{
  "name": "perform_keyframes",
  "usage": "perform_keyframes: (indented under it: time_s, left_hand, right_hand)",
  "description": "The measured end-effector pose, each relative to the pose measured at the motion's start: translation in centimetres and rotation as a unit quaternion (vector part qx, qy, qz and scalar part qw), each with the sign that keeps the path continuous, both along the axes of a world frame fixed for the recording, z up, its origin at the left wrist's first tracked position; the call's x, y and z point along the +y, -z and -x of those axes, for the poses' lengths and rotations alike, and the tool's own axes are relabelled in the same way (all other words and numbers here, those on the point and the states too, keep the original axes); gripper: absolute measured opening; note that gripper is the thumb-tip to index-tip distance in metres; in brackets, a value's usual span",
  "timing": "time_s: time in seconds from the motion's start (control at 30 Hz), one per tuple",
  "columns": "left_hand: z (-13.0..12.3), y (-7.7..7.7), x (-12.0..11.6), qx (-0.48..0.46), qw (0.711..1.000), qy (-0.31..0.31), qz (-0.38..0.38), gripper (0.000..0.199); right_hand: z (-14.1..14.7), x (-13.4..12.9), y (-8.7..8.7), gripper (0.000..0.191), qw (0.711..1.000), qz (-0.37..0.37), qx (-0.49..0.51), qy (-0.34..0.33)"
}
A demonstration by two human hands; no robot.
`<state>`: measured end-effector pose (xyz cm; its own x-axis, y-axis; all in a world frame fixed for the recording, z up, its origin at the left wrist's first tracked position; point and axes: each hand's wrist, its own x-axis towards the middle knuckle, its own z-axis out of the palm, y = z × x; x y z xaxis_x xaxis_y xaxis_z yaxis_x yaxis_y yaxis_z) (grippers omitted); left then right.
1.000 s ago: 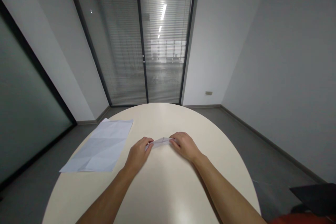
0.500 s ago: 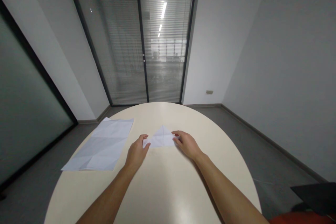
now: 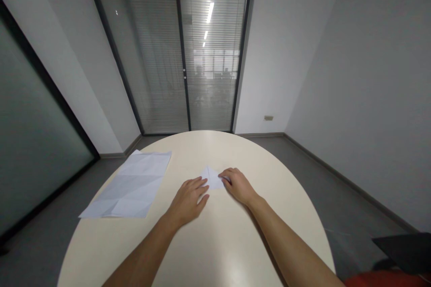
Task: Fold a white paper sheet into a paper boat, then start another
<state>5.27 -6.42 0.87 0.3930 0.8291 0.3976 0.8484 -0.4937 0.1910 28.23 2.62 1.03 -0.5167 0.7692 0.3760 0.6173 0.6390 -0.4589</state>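
A small folded piece of white paper (image 3: 213,180) with a pointed top and a crease down its middle lies on the table, between my hands. My left hand (image 3: 190,199) rests over its left side, fingers spread and fingertips on the paper. On the other side, my right hand (image 3: 237,184) pinches the right edge between thumb and curled fingers. Part of the paper is hidden under both hands.
Creased white sheets (image 3: 131,184) lie on the left part of the round cream table (image 3: 215,251). A glass door with blinds (image 3: 212,89) stands beyond the table. A dark object (image 3: 406,251) is at the lower right, off the table.
My left hand has moved right over the paper and its fingers have spread from a pinch. The paper's tip has come slightly nearer; my right hand has barely moved.
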Motion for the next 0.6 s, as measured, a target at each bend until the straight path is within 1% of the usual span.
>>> perform_keyframes:
  time_s: [0.1, 0.17, 0.23, 0.27, 0.37, 0.43, 0.6]
  left_hand:
    - [0.2, -0.1, -0.2, -0.006, 1.0, 0.002, 0.019, 0.033]
    - [0.4, -0.1, -0.3, -0.009, 1.0, 0.011, 0.027, 0.035]
    - [0.4, -0.1, -0.4, -0.013, 0.999, 0.019, 0.028, 0.037]
    - [0.5, -0.1, -0.4, -0.015, 0.999, 0.022, 0.028, 0.038]
    - [0.5, 0.0, -0.4, -0.019, 0.999, 0.034, 0.03, 0.038]
    - [0.6, -0.1, -0.4, -0.02, 0.998, 0.043, 0.031, 0.039]
    - [0.5, -0.6, -0.6, -0.02, 0.997, 0.064, 0.033, 0.037]
  right_hand:
    - [0.3, -0.6, -0.7, 0.029, 0.999, -0.04, -0.016, -0.023]
    - [0.8, -1.3, -1.0, 0.031, 0.996, -0.05, -0.026, -0.068]
    - [1.3, -2.1, -1.1, 0.036, 0.992, -0.036, -0.044, -0.111]
    - [1.5, -2.5, -1.0, 0.038, 0.991, -0.02, -0.061, -0.12]
    - [1.8, -3.3, -0.9, 0.046, 0.99, 0.031, -0.1, -0.098]
    - [1.8, -3.5, -1.0, 0.047, 0.989, 0.043, -0.109, -0.087]
    - [1.9, -2.8, -1.1, 0.035, 0.992, -0.014, -0.088, -0.091]
